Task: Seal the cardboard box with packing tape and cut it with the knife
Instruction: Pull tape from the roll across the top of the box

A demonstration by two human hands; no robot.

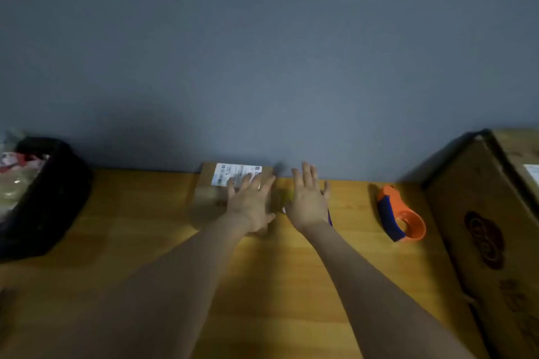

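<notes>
Two bare hands reaching over one small brown cardboard box (217,197) at the back of the wooden surface (137,242).

Left hand (250,202) is lying flat on the box top, fingers spread, grip wide and holding nothing; one white printed label (233,173) is showing beyond its fingertips. Right hand (309,199) is hovering just beside the box, palm down, grip wide and empty. One orange and blue tape dispenser (401,216) is sitting well apart to the right. One large brown cardboard carton (484,227) is standing at the right edge, one black bin (43,198) at the left. A small purple item (330,217) is peeking out under the right wrist; too blurred to identify.
</notes>
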